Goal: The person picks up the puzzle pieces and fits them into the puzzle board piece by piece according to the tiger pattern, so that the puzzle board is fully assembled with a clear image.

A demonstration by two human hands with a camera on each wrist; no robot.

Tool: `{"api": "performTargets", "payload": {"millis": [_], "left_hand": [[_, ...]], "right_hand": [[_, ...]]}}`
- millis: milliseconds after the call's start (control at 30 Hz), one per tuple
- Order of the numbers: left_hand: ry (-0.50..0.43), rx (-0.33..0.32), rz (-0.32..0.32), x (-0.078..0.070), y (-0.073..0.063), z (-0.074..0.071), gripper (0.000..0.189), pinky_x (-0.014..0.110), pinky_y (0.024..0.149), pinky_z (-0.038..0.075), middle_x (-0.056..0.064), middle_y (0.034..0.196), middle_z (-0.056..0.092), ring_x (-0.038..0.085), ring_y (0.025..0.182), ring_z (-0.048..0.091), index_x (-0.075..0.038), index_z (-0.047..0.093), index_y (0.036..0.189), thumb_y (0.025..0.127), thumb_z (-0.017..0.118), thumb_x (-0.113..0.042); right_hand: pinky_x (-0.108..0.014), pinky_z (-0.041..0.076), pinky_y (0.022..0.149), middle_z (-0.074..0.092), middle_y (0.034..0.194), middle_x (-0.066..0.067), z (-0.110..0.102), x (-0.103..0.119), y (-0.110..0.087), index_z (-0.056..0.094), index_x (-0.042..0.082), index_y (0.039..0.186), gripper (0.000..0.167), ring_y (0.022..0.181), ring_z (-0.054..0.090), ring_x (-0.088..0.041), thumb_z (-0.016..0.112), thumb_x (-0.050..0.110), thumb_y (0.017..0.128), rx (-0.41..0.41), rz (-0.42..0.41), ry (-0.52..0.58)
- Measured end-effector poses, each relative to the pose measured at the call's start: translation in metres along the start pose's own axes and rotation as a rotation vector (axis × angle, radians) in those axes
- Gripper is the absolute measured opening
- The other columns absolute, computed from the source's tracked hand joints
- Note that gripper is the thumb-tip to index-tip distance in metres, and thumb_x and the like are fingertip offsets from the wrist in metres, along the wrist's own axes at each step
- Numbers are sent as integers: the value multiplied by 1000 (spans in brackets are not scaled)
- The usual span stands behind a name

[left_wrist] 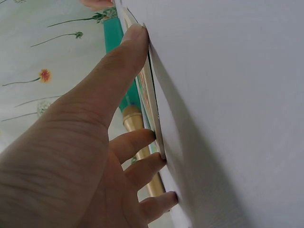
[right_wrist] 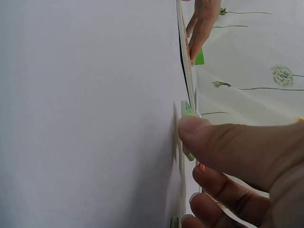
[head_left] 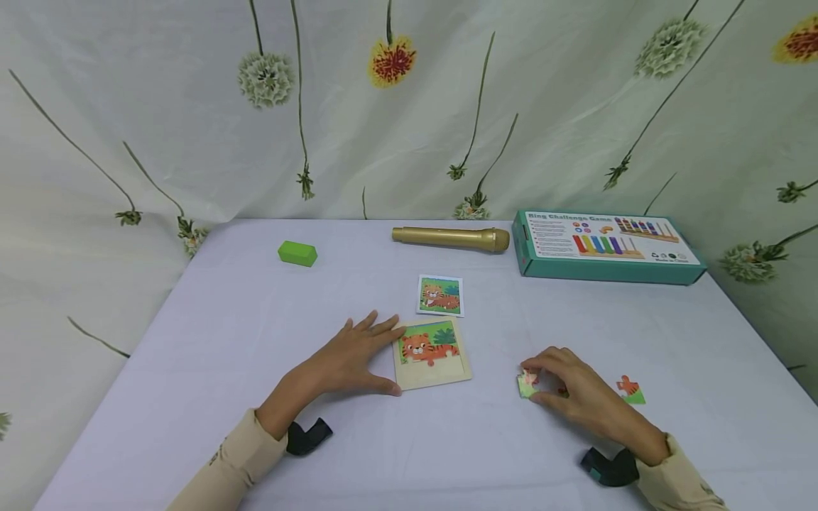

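A wooden puzzle tray holds joined pieces of a tiger picture along its upper part; bare wood shows at the lower part. My left hand lies at its left side, fingers spread, with the thumb and a fingertip touching the edge. To the right of the tray, my right hand pinches a puzzle piece between thumb and fingers. In the right wrist view that piece is seen edge-on and partly hidden by the thumb. Another puzzle piece, orange and green, lies right of the right hand.
A tiger picture card lies just behind the tray. Farther back are a green block, a gold microphone and a teal game box. A flowered cloth hangs behind the white table.
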State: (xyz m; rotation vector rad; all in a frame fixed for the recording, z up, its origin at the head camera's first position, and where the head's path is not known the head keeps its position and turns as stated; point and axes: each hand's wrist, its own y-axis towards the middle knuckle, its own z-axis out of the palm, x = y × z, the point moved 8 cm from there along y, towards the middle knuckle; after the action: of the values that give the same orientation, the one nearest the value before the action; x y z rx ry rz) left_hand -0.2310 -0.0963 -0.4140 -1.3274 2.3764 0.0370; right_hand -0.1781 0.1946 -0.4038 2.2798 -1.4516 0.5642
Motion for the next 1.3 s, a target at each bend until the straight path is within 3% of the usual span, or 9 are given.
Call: {"api": "performTargets", "payload": {"millis": [200,333,467,667,867,1300], "left_hand": [[1,0,2,0,0,0,96,61,114,9,-2,158,24,32,147,9,-21,37,149,69,76,-60],[2,-2,4,0,0,0,96,61,114,9,-2,158,24,33,147,9,-21,37,149,69,77,-59],[0,-1,4,0,0,0,96,61,114,9,-2,158,24,33,147,9,-21,37,149,70,77,-59],[-8,-3,8,0,0,0,96,61,114,9,-2,158,24,33,147,9,-21,37,149,70,77,-59],[-15,2,9,0,0,-1,97,61,114,8,-1,158,23,33,147,9,-21,36,149,70,76,-59],[-17,-2,14,1,0,-1,97,61,114,8,-2,158,23,33,147,8,-22,36,149,70,76,-60]], "right_hand": [[-20,46,65,59,97,6,-2,-3,0,62,12,119,44,83,48,-8,78,7,78,-20,45,32],[-20,45,60,58,87,6,-4,-3,1,60,10,120,45,74,50,-6,76,3,79,-43,28,96],[-21,45,55,60,84,2,-1,-5,2,58,8,120,44,70,55,-5,73,-2,80,-46,16,280],[-22,50,61,61,84,-6,13,-3,6,56,1,124,40,71,59,-9,69,3,86,27,15,545],[-22,51,62,62,81,-4,22,2,10,53,1,128,41,67,59,-10,65,4,89,71,15,572],[-21,49,62,61,87,-8,27,1,30,48,6,134,46,68,56,-10,61,0,90,30,78,563]]}}
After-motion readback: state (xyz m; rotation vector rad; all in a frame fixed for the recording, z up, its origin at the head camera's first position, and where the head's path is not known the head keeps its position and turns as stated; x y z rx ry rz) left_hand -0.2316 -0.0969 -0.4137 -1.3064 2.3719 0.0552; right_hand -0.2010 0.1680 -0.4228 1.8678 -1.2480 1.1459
